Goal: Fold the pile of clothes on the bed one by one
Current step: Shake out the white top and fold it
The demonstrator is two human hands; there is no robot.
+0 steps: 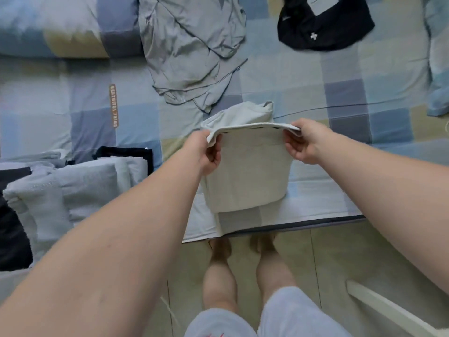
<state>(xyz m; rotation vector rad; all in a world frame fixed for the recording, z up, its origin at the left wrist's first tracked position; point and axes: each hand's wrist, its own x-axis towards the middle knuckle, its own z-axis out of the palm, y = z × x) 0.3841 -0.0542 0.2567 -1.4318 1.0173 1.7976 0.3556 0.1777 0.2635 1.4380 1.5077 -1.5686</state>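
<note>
A pale cream garment (pixel 247 171), partly folded, lies near the front edge of the bed. My left hand (pixel 206 152) pinches its upper left corner, and my right hand (pixel 305 142) pinches its upper right corner, lifting the folded top edge off the sheet. Further back, a crumpled grey garment (pixel 192 47) lies spread on the bed. A black garment (pixel 325 25) with a small white mark lies at the back right.
Folded light grey and black clothes (pixel 80 181) are stacked at the left. The bed has a blue, grey and yellow checked sheet (pixel 364 76), a pillow (pixel 48 27) at the back left and bedding at the right edge. My bare legs stand on the tiled floor (pixel 328 259) below.
</note>
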